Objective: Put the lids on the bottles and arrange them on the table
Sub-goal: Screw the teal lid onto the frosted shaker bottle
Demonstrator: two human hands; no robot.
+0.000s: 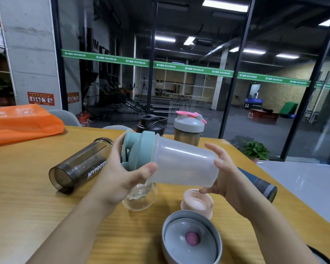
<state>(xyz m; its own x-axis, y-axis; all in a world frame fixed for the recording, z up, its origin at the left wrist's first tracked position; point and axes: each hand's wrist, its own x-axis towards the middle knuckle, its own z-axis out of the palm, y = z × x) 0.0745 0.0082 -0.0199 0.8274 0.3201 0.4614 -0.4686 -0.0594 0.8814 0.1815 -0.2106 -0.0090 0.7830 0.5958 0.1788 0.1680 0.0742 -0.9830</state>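
I hold a frosted clear shaker bottle point(181, 164) sideways above the wooden table point(27, 197). Its teal lid point(139, 147) sits on the bottle's mouth, pointing left. My left hand point(120, 174) grips the lid end. My right hand point(227, 178) wraps the bottle's base. A dark smoky bottle point(78, 166) lies lidless on its side at left. Upright at the back stand a black-lidded bottle point(151, 124) and a bottle with a grey and pink lid point(190, 124). A small clear bottle point(139, 197) lies under my hands. Next to it are a pink cup point(196, 202) and an upturned grey lid point(191, 239).
An orange bag point(21, 121) lies at the table's back left corner. A dark blue bottle point(259, 185) lies near the right table edge. A potted plant point(255, 149) stands on the floor beyond the table. Glass walls run behind.
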